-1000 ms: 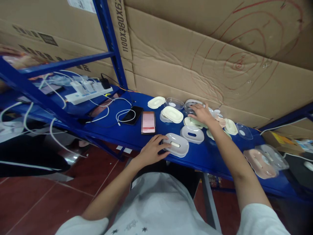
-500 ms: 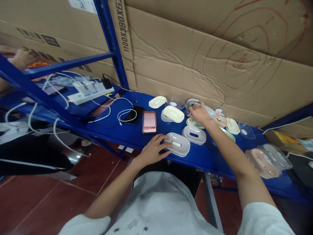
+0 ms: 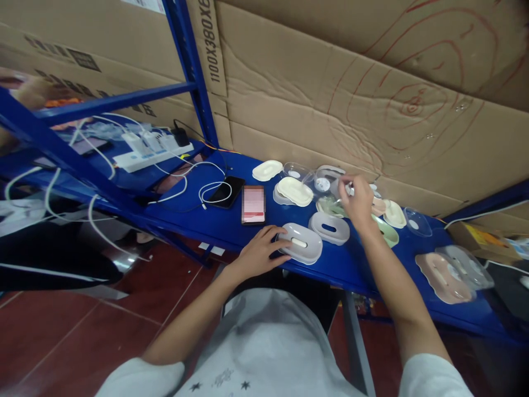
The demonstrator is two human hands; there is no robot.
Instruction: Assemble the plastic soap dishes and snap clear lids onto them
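Gray dish | left hand spread atop | right hand pinching clear lid | phone nearby

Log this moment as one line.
left hand: open, fingers on nearest grey tray | right hand: pinching clear plastic piece | nearby: phone, screen lit

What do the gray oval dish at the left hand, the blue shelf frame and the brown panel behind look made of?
Gray oval dish: probably hard plastic, smooth and fairly glossy, with soft highlights.
Blue shelf frame: likely painted metal, judging by its straight, evenly colored bars.
Brown panel: seemingly cardboard, matte, with creases and printed lettering.
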